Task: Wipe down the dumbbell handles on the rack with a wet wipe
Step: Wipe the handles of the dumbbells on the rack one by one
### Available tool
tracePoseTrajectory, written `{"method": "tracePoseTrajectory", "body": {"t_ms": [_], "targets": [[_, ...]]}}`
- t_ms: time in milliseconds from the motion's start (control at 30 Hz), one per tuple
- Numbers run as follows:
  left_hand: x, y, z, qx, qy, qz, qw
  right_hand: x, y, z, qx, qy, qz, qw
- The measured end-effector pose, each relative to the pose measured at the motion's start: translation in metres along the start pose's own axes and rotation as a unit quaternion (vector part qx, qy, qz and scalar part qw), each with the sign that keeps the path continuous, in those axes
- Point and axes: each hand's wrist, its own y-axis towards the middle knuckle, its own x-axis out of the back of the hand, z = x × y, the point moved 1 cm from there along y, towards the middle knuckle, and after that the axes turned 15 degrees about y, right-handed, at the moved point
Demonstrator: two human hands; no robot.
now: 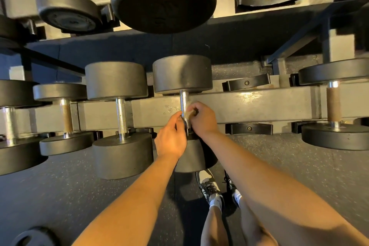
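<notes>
The knurled steel dumbbell handle lies on the rack, stiff and pinned between heavy heads, so it likely needs no steadying. The wet wipe, thin and limp, seems wrapped round the handle's near end. The left hand and right hand flank the handle, fingers curled, pinching the wipe against it, forearms outstretched.

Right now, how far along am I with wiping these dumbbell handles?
Done: no handle visibly shows wiping, so I cannot tell. In hand: left hand and right hand pinch what looks like the wet wipe round the lower part of the middle dumbbell's handle. Left: likely that handle's upper part, the chrome handle beside it and the brown handle at far right.
</notes>
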Motion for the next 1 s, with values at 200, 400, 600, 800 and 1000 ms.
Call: {"method": "tracePoseTrajectory", "body": {"t_ms": [200, 400, 600, 800, 1000], "targets": [[0.001, 0.000, -0.001, -0.001, -0.007, -0.001, 1.000, -0.004, 0.008, 0.020, 0.022, 0.037, -0.031, 0.999], [0.003, -0.002, -0.003, 0.008, -0.023, 0.001, 1.000, -0.004, -0.010, 0.009, -0.009, 0.005, 0.012, 1.000], [0.002, -0.002, -0.001, 0.015, -0.038, -0.012, 0.999, -0.001, -0.012, 0.012, 0.016, 0.025, 0.006, 1.000], [0.004, -0.001, -0.001, 0.005, -0.038, -0.009, 0.999, -0.002, -0.017, 0.012, 0.014, 0.014, -0.001, 1.000], [0.002, -0.001, 0.002, -0.002, -0.060, 0.007, 0.998, 0.003, -0.036, -0.003, -0.053, -0.054, 0.020, 0.997]]}}
